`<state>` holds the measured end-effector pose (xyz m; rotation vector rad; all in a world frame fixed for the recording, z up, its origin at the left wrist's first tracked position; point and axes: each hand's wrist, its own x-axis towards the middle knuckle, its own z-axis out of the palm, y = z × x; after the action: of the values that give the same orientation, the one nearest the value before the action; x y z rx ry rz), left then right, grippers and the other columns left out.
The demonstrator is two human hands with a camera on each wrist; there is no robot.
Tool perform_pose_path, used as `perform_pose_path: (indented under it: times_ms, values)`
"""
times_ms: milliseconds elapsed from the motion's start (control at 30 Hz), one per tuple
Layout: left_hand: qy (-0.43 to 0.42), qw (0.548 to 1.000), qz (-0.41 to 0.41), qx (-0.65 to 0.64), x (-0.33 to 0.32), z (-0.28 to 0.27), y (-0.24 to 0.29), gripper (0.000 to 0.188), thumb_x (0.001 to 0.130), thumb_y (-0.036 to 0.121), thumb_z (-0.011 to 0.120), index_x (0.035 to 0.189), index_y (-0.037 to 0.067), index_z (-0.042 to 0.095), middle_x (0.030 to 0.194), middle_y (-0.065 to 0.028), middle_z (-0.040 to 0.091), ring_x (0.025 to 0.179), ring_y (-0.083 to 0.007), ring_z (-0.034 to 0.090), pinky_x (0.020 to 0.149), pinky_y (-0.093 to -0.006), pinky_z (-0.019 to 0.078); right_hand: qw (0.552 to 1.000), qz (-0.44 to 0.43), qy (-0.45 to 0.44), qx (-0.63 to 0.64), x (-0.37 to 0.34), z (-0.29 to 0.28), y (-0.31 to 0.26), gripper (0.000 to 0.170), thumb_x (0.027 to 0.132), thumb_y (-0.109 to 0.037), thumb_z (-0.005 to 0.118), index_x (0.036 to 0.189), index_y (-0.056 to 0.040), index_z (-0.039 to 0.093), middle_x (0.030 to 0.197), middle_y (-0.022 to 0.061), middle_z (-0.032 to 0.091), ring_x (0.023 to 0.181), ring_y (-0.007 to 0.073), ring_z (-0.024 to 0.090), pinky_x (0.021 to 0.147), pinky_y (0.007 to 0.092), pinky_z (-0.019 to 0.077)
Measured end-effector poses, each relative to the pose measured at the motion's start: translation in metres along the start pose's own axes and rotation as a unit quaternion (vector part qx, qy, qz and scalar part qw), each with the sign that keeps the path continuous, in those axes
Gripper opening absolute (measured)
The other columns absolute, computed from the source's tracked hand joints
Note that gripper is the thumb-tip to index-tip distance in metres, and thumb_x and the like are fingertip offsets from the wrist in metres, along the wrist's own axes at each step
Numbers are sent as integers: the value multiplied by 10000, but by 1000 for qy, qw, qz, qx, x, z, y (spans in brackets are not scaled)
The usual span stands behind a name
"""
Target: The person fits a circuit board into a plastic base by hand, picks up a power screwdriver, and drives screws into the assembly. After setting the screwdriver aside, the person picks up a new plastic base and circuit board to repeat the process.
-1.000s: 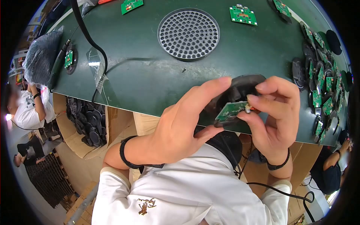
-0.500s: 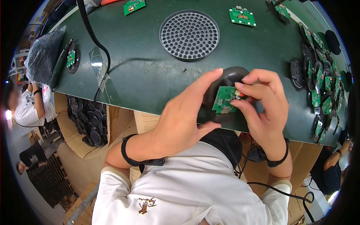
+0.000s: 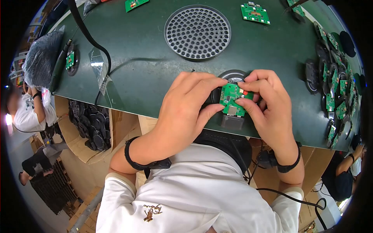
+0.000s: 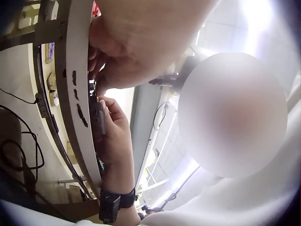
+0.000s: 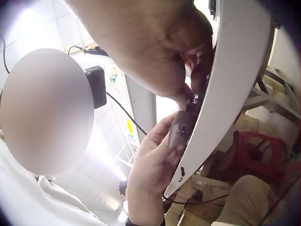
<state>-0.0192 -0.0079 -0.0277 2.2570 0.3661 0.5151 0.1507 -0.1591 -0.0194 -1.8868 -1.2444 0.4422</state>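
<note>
A green circuit board (image 3: 232, 100) with small red and white parts lies flat over a round black plastic housing (image 3: 233, 73), close to the table's near edge. My left hand (image 3: 185, 104) grips the housing from the left side, thumb tip at the board's left edge and index finger by its upper corner. From the right, my right hand (image 3: 272, 106) pinches the board, thumb and index finger near the red part. A dark grey piece of the housing (image 5: 178, 129) shows between the hands in the right wrist view. The board hides most of the housing's inside.
A round grey tray of small black pieces (image 3: 197, 33) stands ahead. Housings with green boards (image 3: 330, 83) pile up at right. Loose boards (image 3: 255, 13) lie at the back. At left are a cable (image 3: 93, 39), a wrapped bag (image 3: 44, 58) and a carton of black housings (image 3: 91, 124).
The board has turned from tilted to flat over the housing, and both have come lower toward the table edge. The left fingers have closed in around them, and the right hand has shifted left.
</note>
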Motion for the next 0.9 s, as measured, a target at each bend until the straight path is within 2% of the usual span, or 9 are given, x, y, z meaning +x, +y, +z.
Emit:
perform_pose_path:
  times_ms: [100,333,433,533,633,700,733,800,900]
  values:
    - [0,1000,-4,-8,1,1,1,481,759,46,827,1215,41,675,1151,-123,668,1033,-363,602,890,-453,502,1000,-3,-1,-2,1,0,1,293,800,-7,839,1062,-30,709,1108,85,651,655,148,598,597,287,498]
    - [-27,1000,9,-6,1,-6,2,569,719,30,840,1259,45,661,1207,-118,650,1075,-366,595,893,-457,501,1000,4,-7,-3,2,0,-1,280,798,-1,836,1040,-26,696,1109,89,653,652,151,593,593,294,494]
    - [-26,1000,-17,4,1,-5,6,676,668,32,871,1309,47,656,1269,-125,649,1140,-363,602,978,-447,492,1000,6,-7,-7,1,-1,0,268,805,3,832,1028,-20,685,1114,92,653,653,155,592,599,292,493]
    - [-17,998,36,53,4,0,-2,725,649,35,872,1339,46,652,1285,-130,646,1143,-380,608,983,-457,505,1000,4,-12,6,2,-2,2,277,815,9,828,1057,-17,696,1133,91,652,659,137,588,606,283,487]
    - [8,995,93,46,8,1,-3,688,701,95,847,1358,46,651,1283,-134,646,1128,-376,621,960,-451,524,996,55,-8,71,5,-9,1,252,874,3,806,1103,0,703,1096,72,684,697,96,602,615,251,488]
    - [63,988,141,-4,18,-1,2,579,792,127,799,1353,57,673,1267,-146,650,1090,-356,644,925,-430,542,917,211,-51,334,11,-18,-4,218,947,-55,773,1146,2,708,1024,41,716,735,58,615,596,207,470]
    - [66,987,146,-3,22,-4,3,579,792,127,799,1353,57,673,1267,-146,650,1090,-356,644,925,-430,542,906,231,-84,345,16,-25,-6,216,994,-141,748,1155,-2,708,960,16,730,743,40,623,568,180,445]
    - [39,990,109,-86,29,-10,6,477,880,136,746,1350,73,692,1219,-150,650,1036,-322,656,900,-401,546,893,221,-74,386,19,-20,-4,226,998,-167,745,1155,-8,711,962,12,730,734,35,619,556,180,435]
    - [54,991,68,-101,34,-13,8,408,935,79,710,1343,80,703,1155,-137,649,990,-265,657,873,-348,546,868,210,-78,442,24,-16,-1,255,1021,-225,716,1149,-4,713,968,7,730,717,26,609,548,184,439]
